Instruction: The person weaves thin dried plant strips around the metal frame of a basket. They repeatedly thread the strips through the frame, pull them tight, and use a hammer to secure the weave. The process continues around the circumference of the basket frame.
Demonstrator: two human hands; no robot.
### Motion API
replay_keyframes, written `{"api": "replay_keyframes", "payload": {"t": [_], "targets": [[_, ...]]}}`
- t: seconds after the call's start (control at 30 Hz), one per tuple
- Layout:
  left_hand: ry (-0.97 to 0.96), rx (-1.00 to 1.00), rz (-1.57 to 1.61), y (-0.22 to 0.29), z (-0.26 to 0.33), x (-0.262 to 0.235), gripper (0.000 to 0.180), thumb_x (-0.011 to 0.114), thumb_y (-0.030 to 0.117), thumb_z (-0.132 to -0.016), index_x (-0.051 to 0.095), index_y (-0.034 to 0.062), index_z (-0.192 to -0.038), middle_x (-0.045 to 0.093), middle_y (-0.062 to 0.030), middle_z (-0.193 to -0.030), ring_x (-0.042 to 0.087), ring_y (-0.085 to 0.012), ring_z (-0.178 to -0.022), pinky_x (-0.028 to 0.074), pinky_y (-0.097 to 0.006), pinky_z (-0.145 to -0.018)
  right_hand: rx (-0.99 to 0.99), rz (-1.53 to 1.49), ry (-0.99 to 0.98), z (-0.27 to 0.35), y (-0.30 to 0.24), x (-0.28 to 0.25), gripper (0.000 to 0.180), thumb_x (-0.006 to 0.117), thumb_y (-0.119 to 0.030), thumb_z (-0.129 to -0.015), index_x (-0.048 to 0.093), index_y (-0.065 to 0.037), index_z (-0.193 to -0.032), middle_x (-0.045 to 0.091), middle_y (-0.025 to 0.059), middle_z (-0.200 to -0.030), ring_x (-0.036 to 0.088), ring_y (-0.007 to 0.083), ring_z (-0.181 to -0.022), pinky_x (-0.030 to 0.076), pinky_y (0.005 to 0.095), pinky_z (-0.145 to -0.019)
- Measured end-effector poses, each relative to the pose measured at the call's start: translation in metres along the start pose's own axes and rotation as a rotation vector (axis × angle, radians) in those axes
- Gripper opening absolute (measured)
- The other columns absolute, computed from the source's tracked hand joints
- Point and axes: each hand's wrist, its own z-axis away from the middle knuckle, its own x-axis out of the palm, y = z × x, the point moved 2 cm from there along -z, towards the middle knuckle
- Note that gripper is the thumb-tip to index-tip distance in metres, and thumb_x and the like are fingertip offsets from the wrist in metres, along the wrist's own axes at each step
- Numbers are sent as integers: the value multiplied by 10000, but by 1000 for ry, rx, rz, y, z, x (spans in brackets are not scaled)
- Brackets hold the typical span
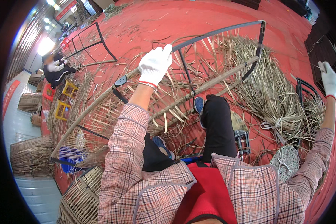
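Just past the knees, frame (212,82) slants across, its left stretch bound in tan strip, its far rail (220,30) bare and dark right of the glove. Hands wide apart. Left hand (155,64), white-gloved, is clamped on the far rail about where binding meets bare metal. Right hand (328,78), also gloved, is far out to the side, fingers pinched together on what looks like a thin strip (315,65). Its run between the hands is too faint to trace.

Step looks like winding strip round the rail, pulling each turn snug. To do it well: left thumb should pin the last turn so it can't unwind while the right arm pulls. Pull steady, no jerk; dry strip may snap. Lay each turn flat, edge to edge, no overlap, no twist. Feed strip clear of the crossbar (184,65) and of the frame's near corner, where it could snag.

Pile (276,97) of loose strips sits right of the frame, beneath the outstretched arm's sweep; best lift the strip above it so strands don't tangle. Tool (241,140) on the floor (295,44) beside the right leg: mind the trailing end there. Knees could steady the frame; contact can't be told.
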Motion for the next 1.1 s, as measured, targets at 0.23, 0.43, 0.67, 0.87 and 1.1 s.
{"api": "replay_keyframes", "payload": {"t": [0.23, 0.43, 0.67, 0.87, 1.1], "targets": [[-90, -84, 37, 5, -4, -10, 263, 674, 384, -936, 622, 210, -1127, 658, -48, -847, 689, -285, -744, 558, -427, -641, -441, 105, 218, -33, -120, -19, 729, 758, -287, -864, 464, -210, -1527, 555, 124, -1460, 561, 313, -1317, 479, 420, -1072], [-191, -221, 193, 7, -11, -13, 286, 654, 426, -948, 674, 186, -1102, 708, -64, -841, 703, -282, -809, 546, -425, -697, -750, -789, 235, 89, -324, 18, 575, 843, -256, -769, 664, -178, -1310, 691, 57, -1279, 628, 289, -1213, 494, 421, -1056], [-297, -191, 361, -7, -17, -10, 305, 637, 431, -959, 696, 158, -1081, 714, -76, -862, 696, -277, -812, 530, -394, -729, -281, -1665, -753, 193, -512, 73, 449, 560, -256, -1030, 562, -105, -1453, 730, 115, -885, 715, 210, -837, 537, 342, -804], [-455, -221, 714, -20, -27, -5, 298, 534, 358, -1013, 683, 102, -1046, 680, -92, -818, 665, -275, -758, 532, -390, -731, -20, -1826, -505, 205, -561, 80, 466, 521, -191, -1059, 493, -99, -1515, 708, 75, -807, 683, 155, -720, 539, 307, -739], [-668, -509, 1041, -21, -33, -6, 355, 549, 386, -1013, 674, 60, -945, 624, -29, -694, 547, -117, -542, 463, -304, -546, -6, -1744, -359, 193, -560, 84, 332, 633, -271, -993, 672, -96, -1273, 748, 129, -889, 744, 253, -820, 559, 358, -748]]}}
